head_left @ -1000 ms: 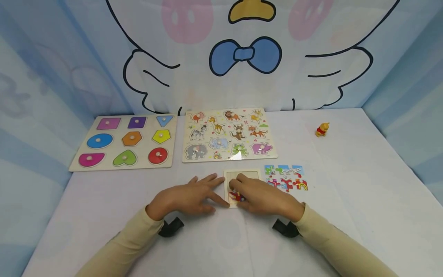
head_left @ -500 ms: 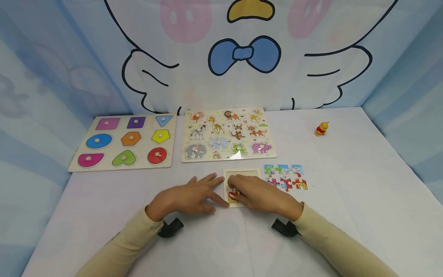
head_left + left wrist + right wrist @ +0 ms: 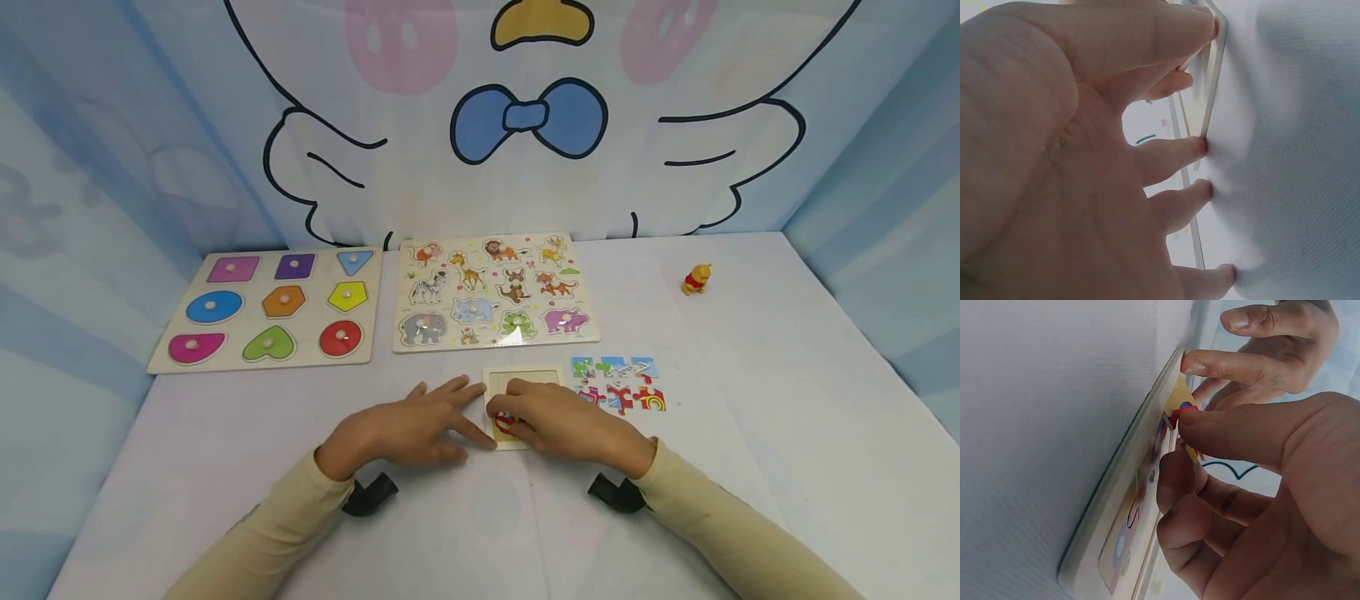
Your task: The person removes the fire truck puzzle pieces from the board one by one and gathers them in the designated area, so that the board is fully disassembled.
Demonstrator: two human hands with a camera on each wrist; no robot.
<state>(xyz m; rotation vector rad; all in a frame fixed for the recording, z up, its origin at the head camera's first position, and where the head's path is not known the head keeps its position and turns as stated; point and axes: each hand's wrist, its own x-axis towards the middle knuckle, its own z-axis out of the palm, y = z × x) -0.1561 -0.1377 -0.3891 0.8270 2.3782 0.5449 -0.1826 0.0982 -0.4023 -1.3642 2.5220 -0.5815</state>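
Observation:
A small wooden puzzle tray (image 3: 525,373) lies flat in front of me. My left hand (image 3: 408,427) has its fingers spread, with fingertips touching the tray's left rim and others on the cloth; the left wrist view shows the tray edge (image 3: 1215,81) under the thumb side. My right hand (image 3: 577,423) is over the tray, pinching a red and yellow jigsaw piece (image 3: 1186,412) between thumb and fingers at the tray's left part. The piece stands tilted in the right wrist view, above a printed surface inside the tray (image 3: 1125,534). My hand hides much of the tray's right side.
Several loose jigsaw pieces (image 3: 618,397) lie in two rows just right of the tray. Behind are a shape peg board (image 3: 360,348) and an animal peg board (image 3: 495,340). A small yellow bear figure (image 3: 696,279) stands at the back right.
My right hand has shifted slightly left over the tray with the jigsaw piece, its fingertips now nearer the tray's left rim. My left hand has stayed in place.

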